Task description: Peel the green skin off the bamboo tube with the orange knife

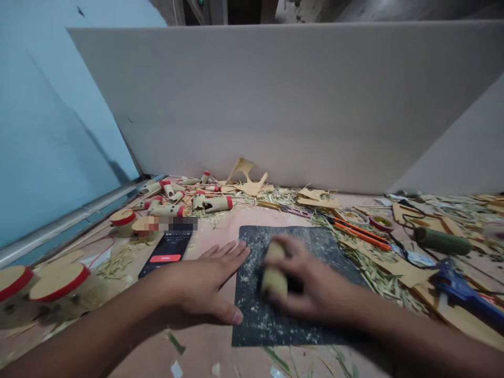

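A dark sheet of sandpaper point(252, 328), dusted with pale powder, lies flat on the table. My left hand point(214, 275) rests palm down across its left edge, fingers stretched out and thumb apart. In my right hand point(303, 275) is a short, pale bamboo piece point(274, 278), gripped from the right side and held down on the sandpaper. Motion blurs both this hand and the bamboo, and the fingers hide part of the piece.
Left of the sandpaper are a phone point(167, 251) and red-rimmed bamboo pieces point(63, 283). Bamboo shavings, an orange-handled tool point(362, 233), a green bamboo length point(441, 240) and a blue glue gun point(464, 291) lie right. A grey panel point(268, 105) stands behind.
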Demonstrator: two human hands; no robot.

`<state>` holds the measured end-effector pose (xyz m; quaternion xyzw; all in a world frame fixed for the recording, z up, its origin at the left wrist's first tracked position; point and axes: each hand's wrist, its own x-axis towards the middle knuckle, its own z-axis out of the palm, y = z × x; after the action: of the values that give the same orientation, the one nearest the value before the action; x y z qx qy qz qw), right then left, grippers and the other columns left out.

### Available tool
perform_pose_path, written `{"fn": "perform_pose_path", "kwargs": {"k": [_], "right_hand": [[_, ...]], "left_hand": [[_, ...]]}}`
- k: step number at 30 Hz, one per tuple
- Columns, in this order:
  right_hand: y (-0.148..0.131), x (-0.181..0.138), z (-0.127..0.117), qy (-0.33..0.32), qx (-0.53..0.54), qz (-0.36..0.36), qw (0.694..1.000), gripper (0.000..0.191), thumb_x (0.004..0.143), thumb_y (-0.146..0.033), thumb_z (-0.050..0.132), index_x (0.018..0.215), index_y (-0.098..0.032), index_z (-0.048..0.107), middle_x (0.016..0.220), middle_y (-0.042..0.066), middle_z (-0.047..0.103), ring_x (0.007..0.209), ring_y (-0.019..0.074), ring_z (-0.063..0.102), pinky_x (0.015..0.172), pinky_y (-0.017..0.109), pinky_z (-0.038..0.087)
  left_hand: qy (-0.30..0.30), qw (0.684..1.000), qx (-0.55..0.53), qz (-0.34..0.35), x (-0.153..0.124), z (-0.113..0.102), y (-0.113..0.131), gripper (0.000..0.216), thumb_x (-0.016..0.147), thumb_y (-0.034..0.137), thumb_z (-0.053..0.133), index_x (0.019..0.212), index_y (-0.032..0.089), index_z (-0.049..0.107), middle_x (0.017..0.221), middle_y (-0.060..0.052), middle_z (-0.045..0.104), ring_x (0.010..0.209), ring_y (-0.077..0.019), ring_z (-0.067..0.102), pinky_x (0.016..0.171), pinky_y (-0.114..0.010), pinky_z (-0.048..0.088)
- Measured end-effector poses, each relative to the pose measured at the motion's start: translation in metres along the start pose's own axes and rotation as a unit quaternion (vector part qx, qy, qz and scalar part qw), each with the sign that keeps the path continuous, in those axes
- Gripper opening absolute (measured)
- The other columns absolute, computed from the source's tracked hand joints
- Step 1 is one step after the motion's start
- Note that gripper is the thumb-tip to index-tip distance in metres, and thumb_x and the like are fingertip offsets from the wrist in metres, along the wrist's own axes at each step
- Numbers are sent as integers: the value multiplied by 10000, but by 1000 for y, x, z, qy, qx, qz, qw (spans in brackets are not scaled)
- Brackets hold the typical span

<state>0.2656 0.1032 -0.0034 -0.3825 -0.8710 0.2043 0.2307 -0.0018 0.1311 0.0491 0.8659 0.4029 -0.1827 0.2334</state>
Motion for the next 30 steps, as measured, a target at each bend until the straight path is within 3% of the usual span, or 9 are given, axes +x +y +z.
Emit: {"fn": "perform_pose_path", "kwargs": {"k": [2, 3, 7, 11, 15, 19, 23, 26, 30], "right_hand": [[-3, 1, 1, -93, 43, -79, 992, 631, 754, -473, 846, 1353, -353, 685, 1536, 93, 421, 1383, 361, 485, 1139, 509, 460], [-3, 2, 1, -90, 42, -82, 992, 653, 730, -447, 866, 1347, -323, 694, 1525, 110, 424, 1370, 361, 497, 1133, 500, 467], [5, 3, -1, 42, -33, 45, 998, 482, 869, -416, 760, 1338, -323, 694, 1494, 137, 432, 1376, 376, 474, 1159, 606, 402], [14, 3, -6, -72, 22, -70, 995, 655, 755, -471, 856, 1373, -364, 669, 1548, 92, 397, 1393, 369, 473, 1142, 541, 449], [17, 4, -11, 52, -53, 54, 996, 463, 879, -423, 740, 1322, -295, 697, 1466, 153, 435, 1368, 384, 478, 1166, 613, 390], [16, 2, -10, -69, -11, -50, 996, 582, 783, -472, 816, 1331, -331, 682, 1526, 114, 419, 1381, 364, 480, 1131, 537, 451], [45, 7, -30, 110, -90, 65, 988, 420, 872, -443, 714, 1249, -259, 689, 1454, 159, 477, 1352, 380, 500, 1138, 592, 414], [64, 11, -51, 255, -85, 89, 959, 339, 875, -390, 667, 1174, -236, 625, 1276, 137, 575, 1235, 344, 572, 1094, 570, 448], [61, 11, -55, 291, -9, 119, 949, 374, 891, -439, 646, 1188, -244, 529, 1177, 101, 617, 1092, 313, 633, 1002, 537, 510]], "left_hand": [[0, 1000, 3, 1, 1, 1, -1, 1178, 811, 651, 698, 1678, 137, 88, 1723, -153, -47, 1602, -325, -41, 1296, -506, 112], [1, 1000, 3, 2, 1, 2, -2, 1172, 813, 645, 695, 1679, 142, 85, 1722, -153, -50, 1601, -327, -46, 1295, -511, 112], [13, 1000, -4, 2, 3, 7, -10, 1185, 806, 680, 681, 1682, 192, 51, 1719, -135, -71, 1596, -334, -51, 1287, -530, 150], [13, 1000, -4, 3, 3, 6, -10, 1187, 811, 705, 663, 1679, 161, 64, 1713, -157, -55, 1596, -339, -37, 1286, -529, 155], [6, 1000, -6, -1, 0, 4, -7, 1198, 810, 695, 672, 1676, 154, 46, 1709, -154, -86, 1598, -333, -49, 1289, -527, 131], [7, 1000, -6, 2, 2, 5, -7, 1187, 800, 671, 695, 1679, 170, 76, 1717, -151, -48, 1601, -334, -25, 1288, -530, 151], [17, 1000, -3, 14, 1, 1, -10, 1191, 786, 685, 705, 1680, 183, 99, 1708, -171, -28, 1596, -356, -10, 1278, -578, 142], [13, 999, 26, -18, -7, -10, -14, 1188, 759, 581, 763, 1673, 135, 149, 1700, -200, 4, 1588, -377, -34, 1273, -603, 101], [43, 998, 44, -33, -11, -17, -12, 897, 838, 343, 637, 1650, 176, 297, 1723, -130, 133, 1605, -336, 37, 1289, -560, 133]]}}
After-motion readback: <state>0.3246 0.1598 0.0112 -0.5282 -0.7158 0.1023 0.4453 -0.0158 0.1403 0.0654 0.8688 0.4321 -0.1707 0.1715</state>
